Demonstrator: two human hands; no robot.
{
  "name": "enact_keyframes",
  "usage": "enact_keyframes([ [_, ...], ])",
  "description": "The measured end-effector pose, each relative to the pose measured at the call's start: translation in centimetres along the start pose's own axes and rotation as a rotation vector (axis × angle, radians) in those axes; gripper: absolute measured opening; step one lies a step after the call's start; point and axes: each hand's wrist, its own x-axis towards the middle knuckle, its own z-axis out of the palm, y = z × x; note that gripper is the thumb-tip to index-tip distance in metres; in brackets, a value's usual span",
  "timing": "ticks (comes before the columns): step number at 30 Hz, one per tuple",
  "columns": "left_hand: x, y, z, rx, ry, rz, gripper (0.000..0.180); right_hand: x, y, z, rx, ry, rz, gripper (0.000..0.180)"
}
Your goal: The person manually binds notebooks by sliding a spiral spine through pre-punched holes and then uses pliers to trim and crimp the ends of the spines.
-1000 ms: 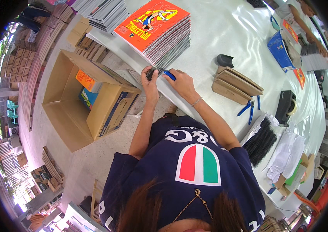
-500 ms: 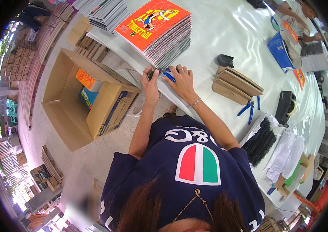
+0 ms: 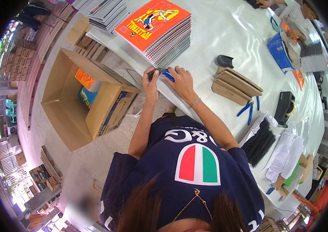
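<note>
My left hand [image 3: 151, 80] grips a short black wire spiral [image 3: 152, 72] at the near edge of the white table [image 3: 226, 34]. My right hand [image 3: 181, 80] holds a blue-handled tool [image 3: 167, 75] against the end of that spiral. Both hands rest just below a tall stack of spiral-bound notebooks with an orange cover [image 3: 157, 28], close to its wire spines.
An open cardboard box [image 3: 82, 102] with packets inside stands on the floor to my left. On the table lie brown card pieces [image 3: 235, 83], blue pliers [image 3: 249, 110], a pile of black spirals [image 3: 260, 141], a tape dispenser [image 3: 286, 106] and white bags [image 3: 287, 154]. Another person's hands work at the far right.
The hands stay at the same spot near the stack; the fingers have shifted slightly along the spiral with the blue tool.
</note>
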Motion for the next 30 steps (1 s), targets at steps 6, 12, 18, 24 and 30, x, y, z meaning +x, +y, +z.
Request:
enact_keyframes([
  [6, 0.1, 0.0, 0.2, -0.016, 0.046, 0.035, 0.023, -0.2, -0.3, 0.3, 0.212, -0.227, 0.190, 0.039],
  [12, 0.0, -0.3, 0.1, -0.236, 0.074, 0.006, 0.027, -1.0, 0.1, -0.3, 0.004, -0.048, 0.086, 0.044],
  [18, -0.2, -0.5, 0.2, 0.059, 0.053, 0.085, 0.028, -0.8, -0.2, -0.2, 0.035, -0.077, 0.090, 0.047],
  [24, -0.3, -0.4, 0.2, 0.082, 0.068, 0.031, 0.024, -0.4, 0.1, 0.5, 0.048, -0.075, 0.070, 0.044],
  [30, 0.2, -1.1, -0.7, -0.005, 0.034, 0.039, 0.023, -0.6, -0.2, 0.4, 0.192, -0.251, 0.238, 0.044],
])
